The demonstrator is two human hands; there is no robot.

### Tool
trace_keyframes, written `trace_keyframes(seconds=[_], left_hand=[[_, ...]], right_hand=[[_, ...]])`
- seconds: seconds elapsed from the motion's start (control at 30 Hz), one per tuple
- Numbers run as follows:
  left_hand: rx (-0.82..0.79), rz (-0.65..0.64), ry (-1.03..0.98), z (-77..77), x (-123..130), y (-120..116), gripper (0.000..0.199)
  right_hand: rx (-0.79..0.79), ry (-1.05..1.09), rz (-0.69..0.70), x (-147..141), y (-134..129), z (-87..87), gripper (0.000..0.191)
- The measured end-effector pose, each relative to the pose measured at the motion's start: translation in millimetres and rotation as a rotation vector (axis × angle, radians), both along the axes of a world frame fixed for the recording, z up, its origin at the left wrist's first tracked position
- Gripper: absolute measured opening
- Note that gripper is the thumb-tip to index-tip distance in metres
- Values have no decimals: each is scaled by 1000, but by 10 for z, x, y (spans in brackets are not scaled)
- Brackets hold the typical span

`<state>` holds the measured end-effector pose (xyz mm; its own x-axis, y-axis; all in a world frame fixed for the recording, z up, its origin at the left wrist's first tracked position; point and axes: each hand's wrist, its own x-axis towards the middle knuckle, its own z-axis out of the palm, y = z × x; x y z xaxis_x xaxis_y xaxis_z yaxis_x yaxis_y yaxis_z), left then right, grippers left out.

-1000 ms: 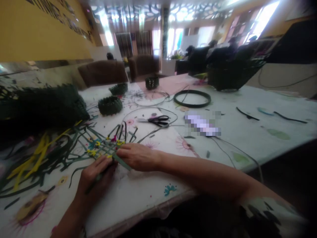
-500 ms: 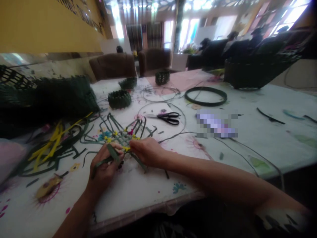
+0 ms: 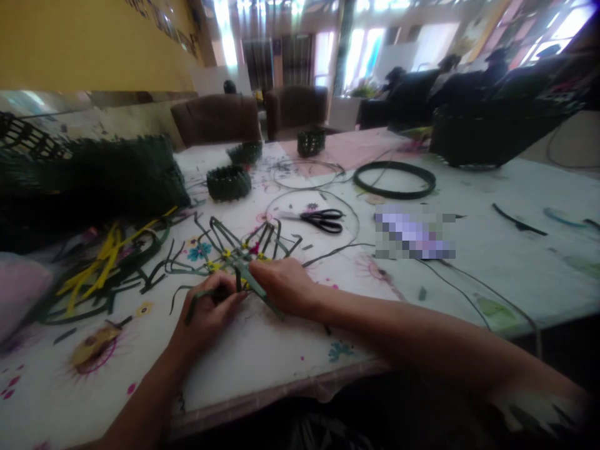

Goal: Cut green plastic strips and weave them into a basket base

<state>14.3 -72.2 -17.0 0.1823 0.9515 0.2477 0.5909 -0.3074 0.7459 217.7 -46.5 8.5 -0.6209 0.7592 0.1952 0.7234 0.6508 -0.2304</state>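
The left hand (image 3: 206, 319) is curled closed at the lower middle of the frame, pinching a dark green strip (image 3: 199, 297) whose end sticks out past the fingers. The right hand (image 3: 284, 286) lies over the edge of the woven patch (image 3: 237, 259), its fingers bent down onto the strips; whether it pinches one or only presses, I cannot tell. The patch sits flat on the floral tablecloth (image 3: 262, 356), just ahead of both hands. Only a small central grid of crossed strips is woven, with small yellow and magenta bits at its crossings, while at least 6 long ends fan out unwoven toward the upper part of the frame and the left. To the left lies a tangle of loose yellow strips (image 3: 96, 265) and green ones. Beyond, a pair of black-handled scissors (image 3: 323, 220) rests at centre, and a dark green coil (image 3: 394, 180) lies to its upper right. A small woven ring (image 3: 229, 183) stands at centre left, a large dark woven piece (image 3: 89, 178) fills the left edge, and a large dark basket (image 3: 497, 134) sits at upper right.
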Motion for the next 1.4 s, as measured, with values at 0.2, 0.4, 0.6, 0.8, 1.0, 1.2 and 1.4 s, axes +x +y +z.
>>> trace_keyframes(seconds=[0.2,0.4,0.6,0.8,1.0,1.2,1.4], left_hand=[[-57,90,-76,-14,63,-20,25],[21,98,95,64,114,-31,21],[-208,211,-93,64,96,-31,29],[-276,218,-188,39,65,-2,32],[-252,269,-213,-26,14,17,35],[-228,285,-262,-20,47,-4,36],[-109,389,-124,39,83,-61,30]], right_hand=[[17,17,-28,-15,24,-56,13],[-20,36,58,8,52,-33,13],[-31,145,390,115,170,21,22],[132,109,417,100,161,-87,15],[338,76,314,87,184,-127,22],[429,71,251,91,166,-71,12],[582,121,236,52,45,-23,17]])
